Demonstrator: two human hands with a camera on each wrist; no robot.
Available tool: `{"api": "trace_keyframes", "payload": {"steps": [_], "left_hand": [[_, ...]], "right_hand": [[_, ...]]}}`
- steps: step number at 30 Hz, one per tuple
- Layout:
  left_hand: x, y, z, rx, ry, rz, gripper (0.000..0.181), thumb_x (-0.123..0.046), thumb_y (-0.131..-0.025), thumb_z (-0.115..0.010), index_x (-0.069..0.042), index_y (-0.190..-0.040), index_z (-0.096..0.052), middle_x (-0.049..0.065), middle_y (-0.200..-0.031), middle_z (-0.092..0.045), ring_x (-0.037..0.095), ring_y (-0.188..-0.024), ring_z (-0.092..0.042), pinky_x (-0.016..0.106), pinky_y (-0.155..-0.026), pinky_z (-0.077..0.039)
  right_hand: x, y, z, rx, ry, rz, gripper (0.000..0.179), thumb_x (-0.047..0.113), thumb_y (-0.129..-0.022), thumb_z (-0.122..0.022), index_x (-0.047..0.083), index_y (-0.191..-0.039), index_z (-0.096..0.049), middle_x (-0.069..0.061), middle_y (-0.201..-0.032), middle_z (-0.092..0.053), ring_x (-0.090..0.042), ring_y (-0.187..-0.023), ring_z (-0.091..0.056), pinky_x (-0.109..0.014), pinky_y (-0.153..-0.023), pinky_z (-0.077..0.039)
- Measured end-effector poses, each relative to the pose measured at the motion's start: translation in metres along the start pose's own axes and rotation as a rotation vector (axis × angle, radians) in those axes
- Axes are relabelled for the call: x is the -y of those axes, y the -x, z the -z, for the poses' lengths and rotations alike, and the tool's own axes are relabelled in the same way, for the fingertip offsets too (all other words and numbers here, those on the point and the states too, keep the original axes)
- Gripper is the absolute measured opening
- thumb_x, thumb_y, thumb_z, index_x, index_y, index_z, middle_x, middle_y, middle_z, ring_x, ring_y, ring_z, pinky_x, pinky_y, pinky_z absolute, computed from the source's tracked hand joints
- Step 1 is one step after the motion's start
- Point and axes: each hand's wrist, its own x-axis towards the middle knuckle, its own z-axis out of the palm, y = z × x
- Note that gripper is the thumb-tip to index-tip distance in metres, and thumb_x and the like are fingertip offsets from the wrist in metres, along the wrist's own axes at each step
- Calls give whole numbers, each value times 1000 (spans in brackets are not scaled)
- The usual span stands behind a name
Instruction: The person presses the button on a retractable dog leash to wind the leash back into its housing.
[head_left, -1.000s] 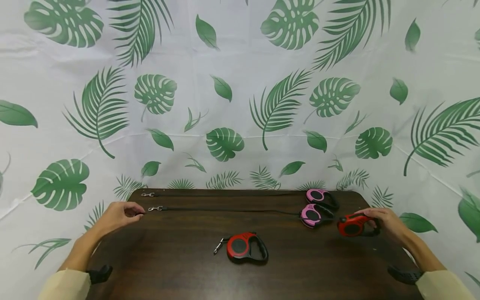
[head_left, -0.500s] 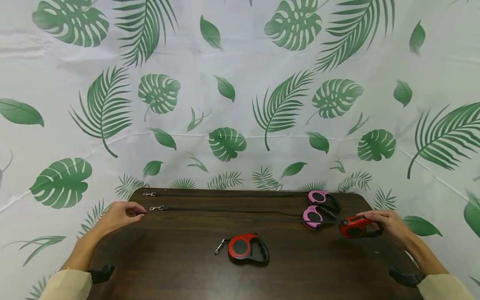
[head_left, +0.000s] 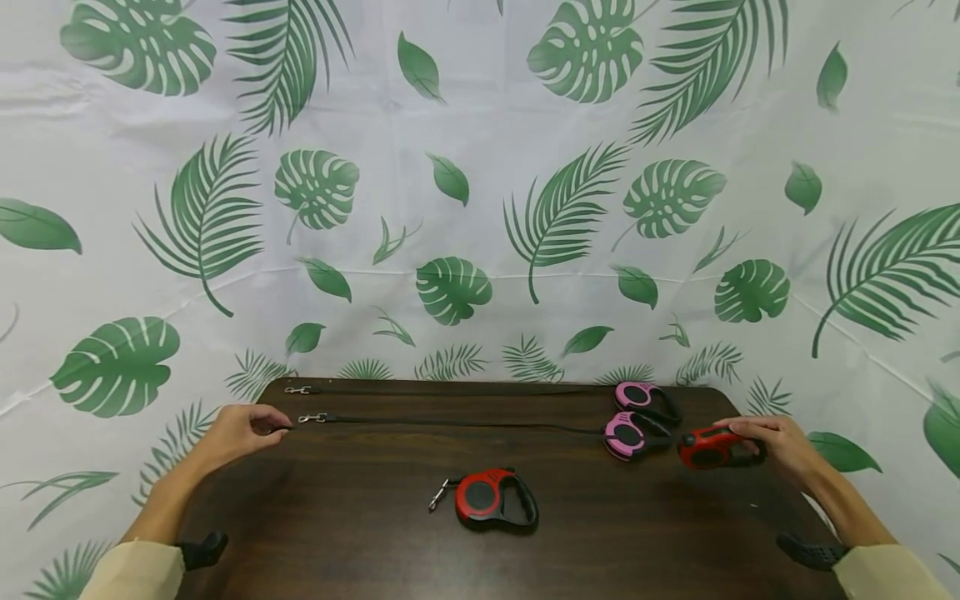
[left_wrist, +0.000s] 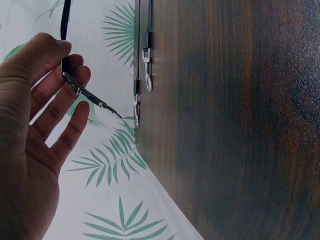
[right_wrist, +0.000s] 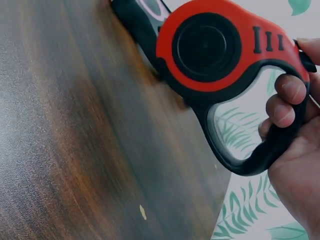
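Red leash (head_left: 705, 447) was held above the right side of the table (head_left: 360, 525).
Right grip (head_left: 780, 444) was curled round its handle (right_wrist: 277, 147); left grip (head_left: 240, 432) pinched the black strap (left_wrist: 65, 22) near the clip (left_wrist: 91, 95). If that pinch slackened, the strap could have recoiled.

The near leash (head_left: 483, 497) is red and black, with a silver clip (head_left: 438, 497). The right leash (right_wrist: 206, 47) repeats red and black; the left strap (left_wrist: 65, 20) is black. The two farther leashes (head_left: 624, 435) are pink and black. The table (head_left: 337, 533) is dark brown wood grain; the backdrop (head_left: 480, 208) is white with green leaves.
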Motion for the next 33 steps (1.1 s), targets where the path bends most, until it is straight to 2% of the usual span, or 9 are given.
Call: {"api": "trace_keyframes", "payload": {"steps": [4,8,9,12,15,20,23,28,33], "left_hand": [[0,-1,-1,3,6,-16,21,11,-74,-85,-4,-88,-78,5,-80,-76,-5,-72,-62,17,-61,-54],[0,-3,-2,-4,6,-21,22,11,-73,-84,-4,-88,-79,6,-81,-77,-5,-72,-62,18,-62,-55],[0,-3,-2,-9,3,-23,21,11,-73,-85,-4,-88,-79,6,-81,-77,-5,-72,-62,19,-62,-55],[0,-4,-3,-11,1,-32,21,10,-74,-85,-4,-88,-79,7,-81,-77,-4,-72,-62,22,-61,-56],[0,-5,-4,-3,1,-33,20,8,-75,-86,-4,-89,-79,6,-81,-77,-3,-72,-62,26,-60,-57],[-3,-6,-4,-5,0,-30,19,9,-76,-85,-3,-89,-79,5,-82,-77,-3,-71,-63,31,-59,-59],[-6,-6,-4,-13,2,-32,19,10,-75,-85,-2,-88,-79,5,-82,-77,-3,-71,-63,27,-60,-58],[-7,-9,-6,-29,3,-51,18,9,-75,-85,-3,-87,-79,6,-81,-78,-3,-71,-63,17,-63,-55],[-10,-13,-8,-36,-3,-73,20,8,-74,-86,-6,-87,-79,2,-81,-77,-4,-71,-62,13,-63,-52]], "right_hand": [[0,-1,-2,-1,10,-17,29,11,-110,-55,-7,-115,-77,6,-83,-69,-20,-74,-50,-34,-65,-38],[0,-3,-2,6,-1,-14,32,11,-111,-53,-10,-114,-76,8,-98,-77,-20,-77,-51,-34,-68,-36],[0,-3,-2,9,2,-16,32,12,-111,-53,-10,-115,-76,8,-96,-77,-20,-77,-51,-34,-69,-36],[2,-3,-3,6,47,-55,28,15,-109,-59,-5,-120,-76,5,-85,-69,-20,-76,-51,-35,-67,-36],[4,-3,-5,1,144,-90,29,20,-105,-67,1,-126,-75,-1,-83,-64,-20,-74,-52,-36,-64,-38],[7,-6,-7,6,292,-112,40,29,-101,-73,2,-131,-72,-6,-106,-77,-13,-89,-60,-34,-73,-43],[9,-8,-9,11,340,-99,41,31,-101,-74,3,-131,-72,-6,-112,-78,-10,-98,-62,-34,-80,-44],[11,-9,-14,10,348,-64,38,29,-100,-75,5,-129,-73,-4,-108,-78,-11,-91,-59,-31,-75,-42],[12,-11,-21,32,274,-51,34,24,-100,-75,4,-128,-73,-2,-104,-78,-15,-84,-60,-31,-70,-44]]}}
